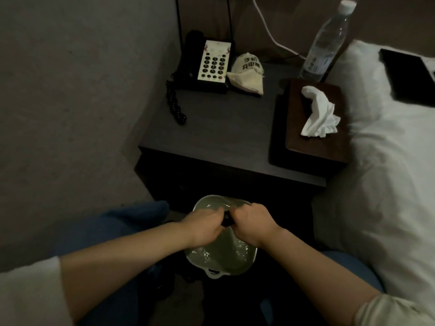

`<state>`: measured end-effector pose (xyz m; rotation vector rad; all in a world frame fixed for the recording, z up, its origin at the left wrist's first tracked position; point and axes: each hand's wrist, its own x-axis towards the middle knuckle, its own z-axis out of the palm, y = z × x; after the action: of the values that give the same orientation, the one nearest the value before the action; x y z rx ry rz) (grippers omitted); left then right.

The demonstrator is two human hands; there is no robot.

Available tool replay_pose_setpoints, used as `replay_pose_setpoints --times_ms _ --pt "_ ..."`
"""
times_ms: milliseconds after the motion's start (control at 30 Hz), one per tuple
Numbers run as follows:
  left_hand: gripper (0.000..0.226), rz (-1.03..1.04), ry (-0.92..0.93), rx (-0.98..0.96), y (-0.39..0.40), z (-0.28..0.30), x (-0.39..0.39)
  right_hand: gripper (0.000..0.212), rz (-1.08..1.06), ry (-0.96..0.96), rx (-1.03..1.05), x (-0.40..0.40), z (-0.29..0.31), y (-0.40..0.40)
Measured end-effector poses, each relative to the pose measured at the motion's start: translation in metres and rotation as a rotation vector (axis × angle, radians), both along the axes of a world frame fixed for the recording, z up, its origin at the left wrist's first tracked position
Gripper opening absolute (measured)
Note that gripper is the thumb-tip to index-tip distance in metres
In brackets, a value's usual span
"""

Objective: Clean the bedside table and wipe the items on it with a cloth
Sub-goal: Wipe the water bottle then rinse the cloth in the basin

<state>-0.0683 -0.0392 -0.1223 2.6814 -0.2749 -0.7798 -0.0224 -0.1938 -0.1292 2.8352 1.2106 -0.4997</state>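
Cloth (pixel 226 219), dark and bunched, gripped by curled fingers of left hand (pixel 204 228) and right hand (pixel 253 225) above basin (pixel 244 262).

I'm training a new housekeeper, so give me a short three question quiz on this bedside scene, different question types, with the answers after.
1. True or false: both hands grip the dark cloth over the basin of water.
2. Multiple choice: what stands at the far right corner of the bedside table? A) a lamp B) a water bottle C) a mug
3. Fill in: the white tissue sticks up from the brown ____.

Key
1. True: the left hand and right hand hold it between them above the basin.
2. B: the water bottle.
3. Tissue box; the telephone and cloth pouch sit at the back left.
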Motion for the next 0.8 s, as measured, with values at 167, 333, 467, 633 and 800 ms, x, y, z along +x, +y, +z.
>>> replay_pose_setpoints --times_ms 167,333,467,633,800 --pt "0.049 -0.347 -0.299 0.230 -0.007 -0.014 0.013 0.023 -0.342 0.304 -0.042 0.005 -0.009 -0.001" --pt "0.042 -0.543 -0.434 0.275 0.001 -0.018 0.023 0.012 -0.500 0.625 0.100 0.014 -0.011 0.004" --pt "0.033 -0.592 -0.463 0.261 0.007 -0.022 0.023 0.024 -0.732 0.872 0.275 0.008 -0.011 0.006" --pt "0.036 -0.559 -0.545 0.312 0.006 -0.027 0.016 0.025 -0.841 1.014 0.261 0.007 -0.013 0.004" --pt "0.036 -0.389 -0.465 0.252 0.003 -0.038 0.014 0.015 -0.765 0.921 0.229 0.007 -0.015 0.006"
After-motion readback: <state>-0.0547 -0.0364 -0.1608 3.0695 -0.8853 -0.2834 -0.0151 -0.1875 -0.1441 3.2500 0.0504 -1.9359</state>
